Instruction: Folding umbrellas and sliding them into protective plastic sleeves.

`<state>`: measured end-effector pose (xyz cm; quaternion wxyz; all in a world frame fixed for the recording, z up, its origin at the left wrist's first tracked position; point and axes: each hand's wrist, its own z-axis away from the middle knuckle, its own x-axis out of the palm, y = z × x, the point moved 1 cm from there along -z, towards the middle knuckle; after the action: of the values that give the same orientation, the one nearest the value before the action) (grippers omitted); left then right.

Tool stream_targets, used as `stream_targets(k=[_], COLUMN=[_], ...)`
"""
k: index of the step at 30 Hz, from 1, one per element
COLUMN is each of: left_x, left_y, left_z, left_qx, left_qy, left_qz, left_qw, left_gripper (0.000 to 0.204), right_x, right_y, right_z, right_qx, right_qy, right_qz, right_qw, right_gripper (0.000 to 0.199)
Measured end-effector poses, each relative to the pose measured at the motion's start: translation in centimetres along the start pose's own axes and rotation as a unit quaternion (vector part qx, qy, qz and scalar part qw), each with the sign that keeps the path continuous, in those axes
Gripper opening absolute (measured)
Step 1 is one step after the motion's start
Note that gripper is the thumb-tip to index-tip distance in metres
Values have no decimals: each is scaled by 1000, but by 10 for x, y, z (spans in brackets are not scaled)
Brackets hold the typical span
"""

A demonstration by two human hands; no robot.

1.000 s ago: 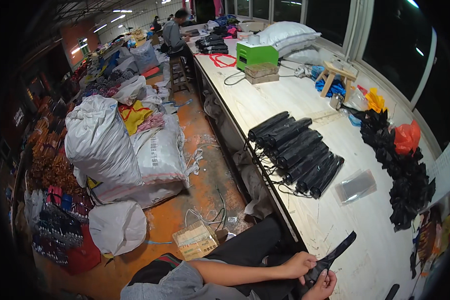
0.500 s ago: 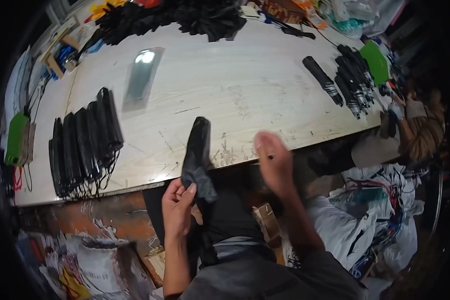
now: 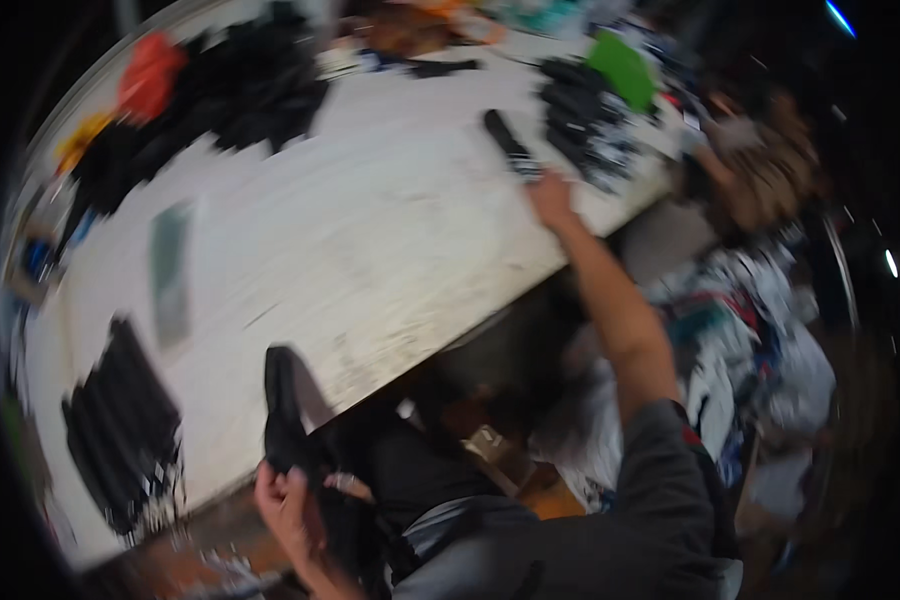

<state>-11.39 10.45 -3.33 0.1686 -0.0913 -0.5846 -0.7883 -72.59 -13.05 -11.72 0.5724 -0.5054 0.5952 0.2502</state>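
Blur is smearing most of what I am seeing through the head view, so I am keeping to what reads clearly. My left hand [image 3: 288, 510] is sitting low at the near edge of the pale worktable [image 3: 370, 240], and its fingers are wrapping around the lower end of a long black pouch [image 3: 282, 415]. That pouch is standing nearly upright from the hand, its upper part lying over the table edge.

My right arm is stretching far out across the table's right side, the dark sleeve [image 3: 660, 480] ending above the elbow and the forearm bare. My right hand [image 3: 550, 198] is touching the near end of a slim black case [image 3: 508, 145] lying flat on the tabletop. I cannot tell whether those fingers are closing on it or merely resting there, since the motion blur is hiding them.

Just beyond that case, a heap of black items [image 3: 582, 125] is lying beside a green box [image 3: 622, 68]. On the far left side, a larger mound of dark fabric [image 3: 220, 110] is spreading out, with an orange bundle [image 3: 150, 72] next to it. A row of black cases [image 3: 120, 430] is sitting near the table's left end, and a clear flat sleeve [image 3: 170, 270] is lying between that row and the mound.
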Motion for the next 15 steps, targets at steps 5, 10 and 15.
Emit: stream_targets(k=[5,10,15], left_x=[-24,35,80], left_y=[-25,-66,-62], left_z=[-41,-106,-188], left_qx=[-18,79,50], left_qy=[-66,-34,-174], left_qz=[-31,-18,22], left_qw=[997,996,983], left_gripper=[47,28,43], right_x=[-11,-65,-155], right_y=[-7,-97,-144], right_z=[82,289,404], right_qx=[69,87,199], right_qy=[41,-105,-92], right_qz=[31,-219,-404], right_qw=[996,966,888], right_gripper=[21,27,39])
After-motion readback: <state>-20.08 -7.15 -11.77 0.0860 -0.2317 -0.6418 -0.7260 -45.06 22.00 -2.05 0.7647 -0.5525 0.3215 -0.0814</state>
